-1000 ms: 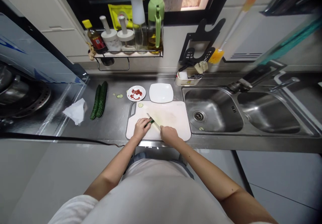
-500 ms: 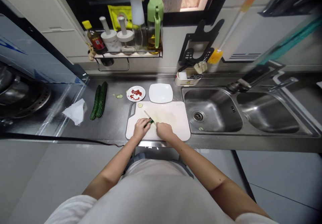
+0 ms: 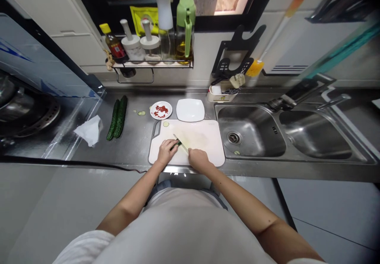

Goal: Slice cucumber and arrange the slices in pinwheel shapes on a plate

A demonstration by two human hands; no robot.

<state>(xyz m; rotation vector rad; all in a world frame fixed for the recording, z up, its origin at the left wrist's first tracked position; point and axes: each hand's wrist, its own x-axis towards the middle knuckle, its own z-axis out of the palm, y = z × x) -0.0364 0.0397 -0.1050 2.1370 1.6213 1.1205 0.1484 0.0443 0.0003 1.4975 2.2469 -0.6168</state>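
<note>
My left hand [image 3: 166, 151] presses a dark green piece of cucumber [image 3: 176, 143] onto the white cutting board [image 3: 210, 137]; the fingers hide much of it. My right hand [image 3: 198, 159] is closed round the handle of a knife [image 3: 181, 142]. Its pale blade slants up and left, right beside the cucumber piece. A pale cucumber slice [image 3: 166, 124] lies near the board's upper left corner. Behind the board stand a small plate [image 3: 153, 106] with chopped red bits and a white square dish [image 3: 190, 109].
Two whole cucumbers [image 3: 116, 118] lie on the steel counter to the left, near a crumpled white tissue [image 3: 90, 131]. A double sink [image 3: 252, 129] adjoins the board on the right. Bottles and jars stand on a wall rack [image 3: 152, 65]. A stove [image 3: 28, 109] is at far left.
My right hand has drawn the knife slightly to the right and toward me. My left hand stays on the cucumber piece in nearly the same place.
</note>
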